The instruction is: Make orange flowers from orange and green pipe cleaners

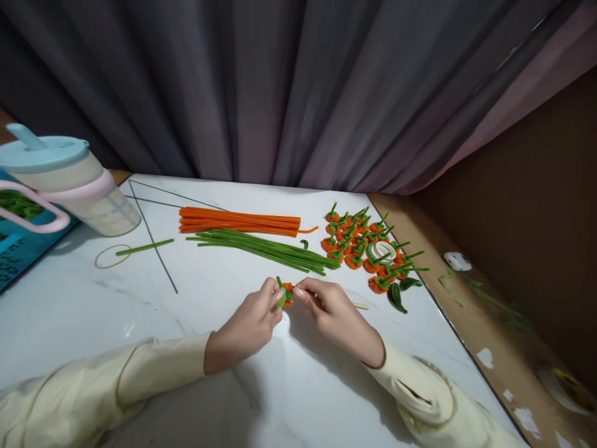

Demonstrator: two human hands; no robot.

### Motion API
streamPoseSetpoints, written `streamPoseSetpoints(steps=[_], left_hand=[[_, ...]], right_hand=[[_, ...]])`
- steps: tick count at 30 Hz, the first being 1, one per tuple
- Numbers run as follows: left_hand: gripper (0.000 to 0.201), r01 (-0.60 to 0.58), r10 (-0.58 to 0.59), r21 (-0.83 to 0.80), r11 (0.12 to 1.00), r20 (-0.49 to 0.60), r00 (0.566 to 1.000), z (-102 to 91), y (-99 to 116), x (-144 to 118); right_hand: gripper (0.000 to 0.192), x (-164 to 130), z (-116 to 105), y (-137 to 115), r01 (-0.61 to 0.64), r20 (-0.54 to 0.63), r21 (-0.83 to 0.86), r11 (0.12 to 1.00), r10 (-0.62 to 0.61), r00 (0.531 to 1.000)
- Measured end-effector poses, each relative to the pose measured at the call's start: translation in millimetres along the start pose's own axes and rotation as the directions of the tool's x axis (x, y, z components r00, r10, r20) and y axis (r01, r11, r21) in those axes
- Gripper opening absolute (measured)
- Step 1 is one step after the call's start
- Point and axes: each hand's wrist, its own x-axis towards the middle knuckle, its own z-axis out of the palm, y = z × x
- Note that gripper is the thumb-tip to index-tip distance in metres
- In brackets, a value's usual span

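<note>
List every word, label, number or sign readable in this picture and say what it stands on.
No text can be read with certainty.
Blue printed sheet at the left edge, under the clear jug with the pale blue lid: rows of small print, too blurred to read.
Small white round object on the brown surface at right: no legible marking.
The orange-and-green pipe-cleaner piece, held between the left hand and right hand, carries no writing.

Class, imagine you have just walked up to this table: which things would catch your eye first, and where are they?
Probably the two hands at the front centre, the left hand and right hand pinching a small orange and green piece between them. Behind lie orange stems and green stems, with a heap of finished pieces to their right.
</note>
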Motion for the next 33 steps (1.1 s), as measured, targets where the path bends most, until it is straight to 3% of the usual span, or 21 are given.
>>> streamPoseSetpoints(steps=[3,10,24,30,33], left_hand=[[0.02,-0.043,0.046,0.066,0.997,-0.047,0.998,0.2,-1.9,0.3],[0.011,-0.108,0.129,0.359,0.927,-0.035,0.991,-1.4,-5.0,0.5],[0.013,-0.267,0.245,0.514,0.815,0.113,0.963,-1.1,-18.7,1.5],[0.016,-0.362,0.323,0.38,0.851,0.164,0.932,-20.0,-5.5,5.7],[0.031,-0.207,0.192,0.065,0.976,0.185,0.964,-35.8,2.6,12.3]], right_hand=[[0.02,-0.9,-5.0,-5.4,-0.013,0.046,0.022,1.0,0.012,0.999],[0.018,-2.6,0.5,-6.6,-0.028,-0.001,0.053,0.998,0.028,1.0],[0.019,-7.0,9.7,-4.3,-0.034,-0.061,-0.038,0.999,0.032,0.998],[0.015,-2.3,-4.7,-3.8,-0.028,-0.018,0.015,0.999,0.029,0.999],[0.015,2.0,-20.1,-3.9,-0.049,0.082,0.091,0.995,0.042,0.996]])
